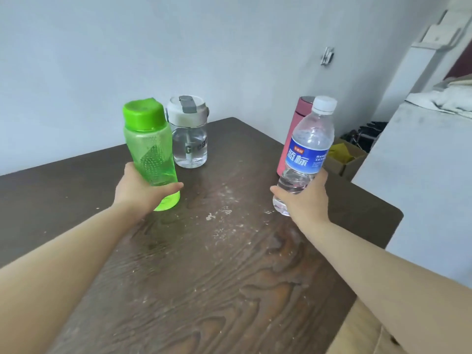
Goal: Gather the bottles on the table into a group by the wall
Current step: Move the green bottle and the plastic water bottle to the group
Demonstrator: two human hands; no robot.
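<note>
Your left hand is wrapped around the lower body of the green bottle, thumb across its front. Bottle is translucent green with an opaque green screw cap and a dotted diamond pattern on its side; no readable lettering. It tilts slightly left at the top. I cannot tell whether its base touches the counter or sits just above it.

Your right hand is clamped on the lower part of the clear water bottle, fingers round the far side, thumb at the near left. White cap, clear liquid inside, blue wrap label with large white Chinese characters and a small red-orange tag above them; the small print is too fine to read. Bottle leans right at the top.

The two hands are well apart, one bottle in each.

Just behind and right of the green bottle stands the clear tumbler, upright on the counter near the wall. White lid with grey flip clasp, straw visible inside, lettering on the body reading "Great", the first letter green.

Behind the water bottle stands the pink flask, partly hidden by it, upright near the counter's right edge; no marking visible.

Counter is dark wood grain, with pale scuffs in the middle between your hands.

Beyond the right edge, on the floor, an open cardboard box with yellow contents.
</note>
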